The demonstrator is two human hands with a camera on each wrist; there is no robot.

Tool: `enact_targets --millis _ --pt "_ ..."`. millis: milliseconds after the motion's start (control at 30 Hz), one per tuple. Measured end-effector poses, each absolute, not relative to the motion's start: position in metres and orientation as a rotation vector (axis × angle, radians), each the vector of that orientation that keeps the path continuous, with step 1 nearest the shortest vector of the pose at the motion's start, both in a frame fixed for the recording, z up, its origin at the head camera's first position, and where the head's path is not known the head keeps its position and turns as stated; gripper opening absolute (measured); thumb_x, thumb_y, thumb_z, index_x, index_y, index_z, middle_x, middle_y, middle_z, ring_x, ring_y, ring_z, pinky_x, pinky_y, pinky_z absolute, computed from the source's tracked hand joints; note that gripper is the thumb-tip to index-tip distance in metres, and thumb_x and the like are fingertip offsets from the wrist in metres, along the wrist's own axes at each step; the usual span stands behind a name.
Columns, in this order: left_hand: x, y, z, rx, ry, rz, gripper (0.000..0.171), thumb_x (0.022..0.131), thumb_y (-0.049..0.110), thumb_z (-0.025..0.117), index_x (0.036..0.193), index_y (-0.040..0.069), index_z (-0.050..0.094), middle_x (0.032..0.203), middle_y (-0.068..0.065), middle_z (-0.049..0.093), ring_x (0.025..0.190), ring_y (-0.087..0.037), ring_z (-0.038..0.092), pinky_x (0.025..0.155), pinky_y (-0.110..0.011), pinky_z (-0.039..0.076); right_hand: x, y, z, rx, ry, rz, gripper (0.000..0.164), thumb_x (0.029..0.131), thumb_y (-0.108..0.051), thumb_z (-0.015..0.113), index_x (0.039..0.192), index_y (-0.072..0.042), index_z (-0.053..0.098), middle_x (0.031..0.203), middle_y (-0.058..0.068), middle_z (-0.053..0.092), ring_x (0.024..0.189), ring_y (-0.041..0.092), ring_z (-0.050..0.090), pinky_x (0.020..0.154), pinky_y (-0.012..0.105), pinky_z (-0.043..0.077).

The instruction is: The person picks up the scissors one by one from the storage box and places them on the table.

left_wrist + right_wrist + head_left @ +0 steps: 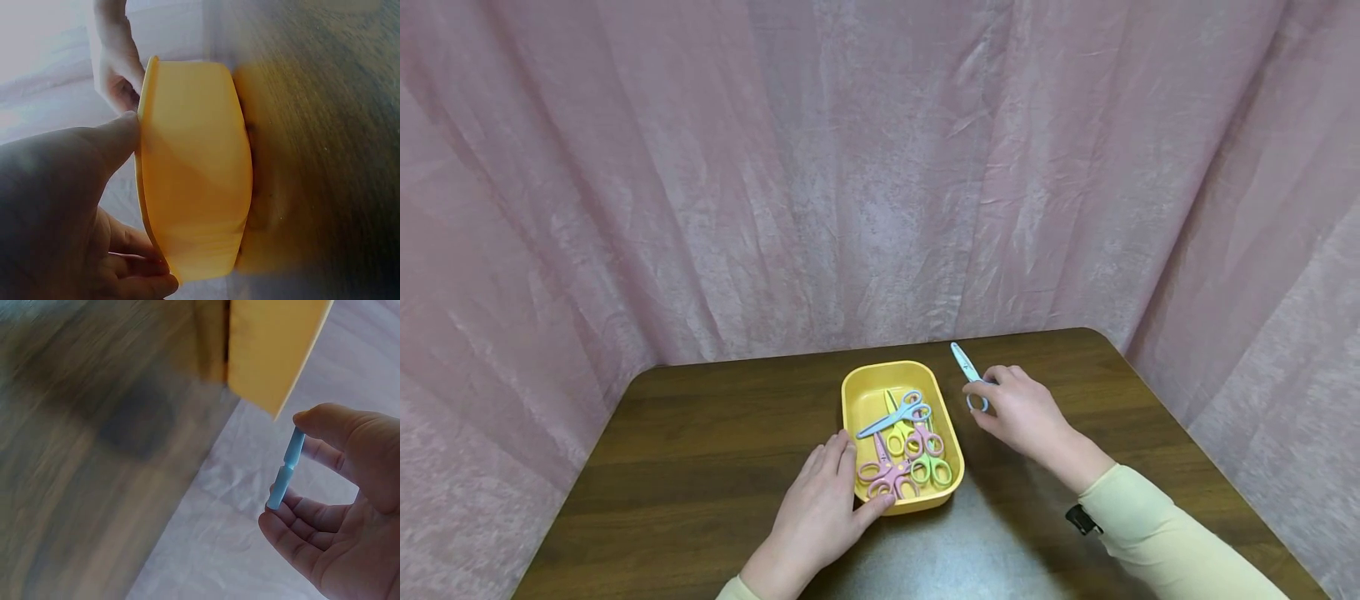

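Observation:
My right hand (1018,408) pinches light-blue scissors (964,362) by their handle loops, above the table just right of a yellow tray (951,417). Their blade points away from me. The right wrist view shows the blue handle (286,469) edge-on between thumb and fingers. My left hand (820,508) rests on the tray's near-left corner, thumb and fingertips touching the rim. Inside the tray lie blue scissors (887,422) on top, yellow scissors (895,440), pink scissors (891,479) and green scissors (930,469). They overlap, so some parts are hidden.
The tray stands on a dark wooden table (700,467) with rounded far corners. Pink curtains (880,183) hang behind the table and along both sides. A dark object (1082,520) sits on the right sleeve's cuff.

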State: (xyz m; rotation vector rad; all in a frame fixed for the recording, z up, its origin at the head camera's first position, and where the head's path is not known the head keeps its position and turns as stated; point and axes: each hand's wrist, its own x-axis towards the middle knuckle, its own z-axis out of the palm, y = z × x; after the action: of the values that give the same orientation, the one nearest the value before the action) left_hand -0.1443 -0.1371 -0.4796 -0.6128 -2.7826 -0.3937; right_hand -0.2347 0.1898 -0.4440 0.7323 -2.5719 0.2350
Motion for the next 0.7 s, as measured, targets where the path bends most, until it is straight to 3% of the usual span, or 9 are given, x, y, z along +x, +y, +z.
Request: enact_targets --millis 700 --pt "-0.143 -0.138 -0.480 -0.615 -2.784 -0.409 0.090 0.098 0.060 0.078 0.150 -0.010 0.056 0.158 -0.027 0.053 0.143 -0.044 0.054 0.122 -0.052 0.043 -0.245 0.223 -0.469 0.596 -2.754 0.251 0.023 0.089 -0.018 0.089 0.112 -0.020 0.082 0.101 0.008 0.070 0.089 0.031 0.064 0.070 0.050 0.058"
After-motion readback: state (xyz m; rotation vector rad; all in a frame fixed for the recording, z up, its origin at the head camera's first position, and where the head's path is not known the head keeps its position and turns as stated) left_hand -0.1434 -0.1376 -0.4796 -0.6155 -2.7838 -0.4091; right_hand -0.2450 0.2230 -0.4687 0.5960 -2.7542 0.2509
